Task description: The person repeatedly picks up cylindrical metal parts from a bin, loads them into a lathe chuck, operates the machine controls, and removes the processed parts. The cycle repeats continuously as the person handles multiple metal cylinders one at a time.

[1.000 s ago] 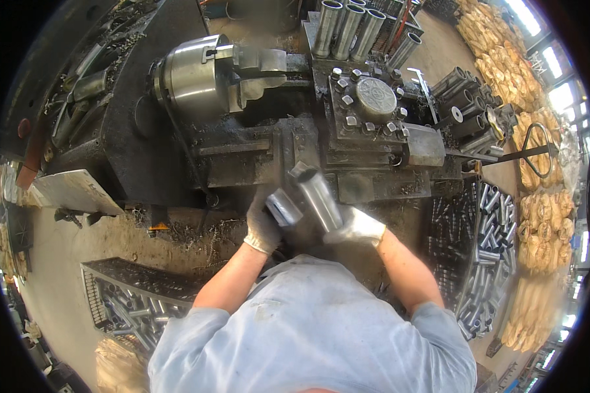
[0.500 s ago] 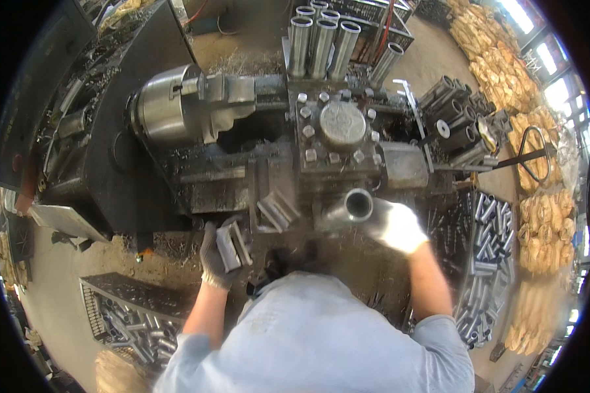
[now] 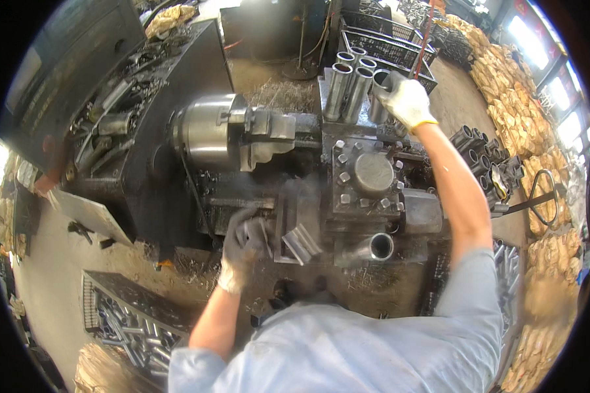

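Observation:
My right hand, in a white glove, reaches forward and closes on the top of an upright metal tube. That tube stands at the right of a cluster of metal tubes behind the tool post. In front of the lathe chuck, my left hand wears a dirty grey glove and grips a grooved metal block, blurred and partly covered by the fingers. A matching grooved block sits just to its right. Farther right, another tube rests with its open end toward me.
The bolted tool post stands mid-lathe. Dark tubes are stacked at the right beside a looped metal handle. Crates of tubes sit low at left and right. Wrapped bundles line the right side.
My right hand has moved from beside the near tube up and forward to the upright tubes, closing on one. My left hand, still with its block, has shifted toward the lathe. The view has shifted.

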Motion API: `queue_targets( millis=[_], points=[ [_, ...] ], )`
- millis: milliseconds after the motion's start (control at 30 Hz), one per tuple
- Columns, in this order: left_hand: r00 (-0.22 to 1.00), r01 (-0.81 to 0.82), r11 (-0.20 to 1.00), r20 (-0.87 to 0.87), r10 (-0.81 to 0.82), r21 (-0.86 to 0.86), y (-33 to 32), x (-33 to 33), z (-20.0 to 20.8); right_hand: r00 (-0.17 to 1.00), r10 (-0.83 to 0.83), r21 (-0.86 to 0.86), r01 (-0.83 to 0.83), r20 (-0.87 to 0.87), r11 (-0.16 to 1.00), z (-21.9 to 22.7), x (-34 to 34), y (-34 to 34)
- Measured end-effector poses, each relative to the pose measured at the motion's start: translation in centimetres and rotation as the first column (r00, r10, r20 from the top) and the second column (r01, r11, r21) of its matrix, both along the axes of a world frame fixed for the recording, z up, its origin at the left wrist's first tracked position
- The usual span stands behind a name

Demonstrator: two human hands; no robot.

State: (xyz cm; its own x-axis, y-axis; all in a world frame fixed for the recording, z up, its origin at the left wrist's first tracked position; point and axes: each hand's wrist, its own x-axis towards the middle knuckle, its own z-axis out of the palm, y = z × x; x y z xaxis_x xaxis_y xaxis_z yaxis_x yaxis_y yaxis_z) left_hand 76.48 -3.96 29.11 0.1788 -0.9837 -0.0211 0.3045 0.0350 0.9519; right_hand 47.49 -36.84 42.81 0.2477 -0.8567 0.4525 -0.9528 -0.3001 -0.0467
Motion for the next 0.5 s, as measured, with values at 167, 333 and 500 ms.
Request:
queue_targets(
  millis=[167,333,500],
  points=[
    [0.614,-0.147,0.813,0.592,0.522,-0.564,-5.8,-0.1,5.9,0.704,0.709,-0.088,-0.709,-0.033,0.7,10.1,6.9,15.5],
    [0.836,-0.2,0.919,0.43,0.341,-0.339,-3.3,2.1,2.8,0.664,0.672,-0.102,-0.682,0.329,0.724,-2.4,12.1,25.7],
    [0.852,0.161,0.944,-0.524,0.015,0.288,0.0,5.0,-6.5,0.982,0.187,0.563,-0.151,-0.008,0.812,-19.9,10.9,30.2]
  ],
)
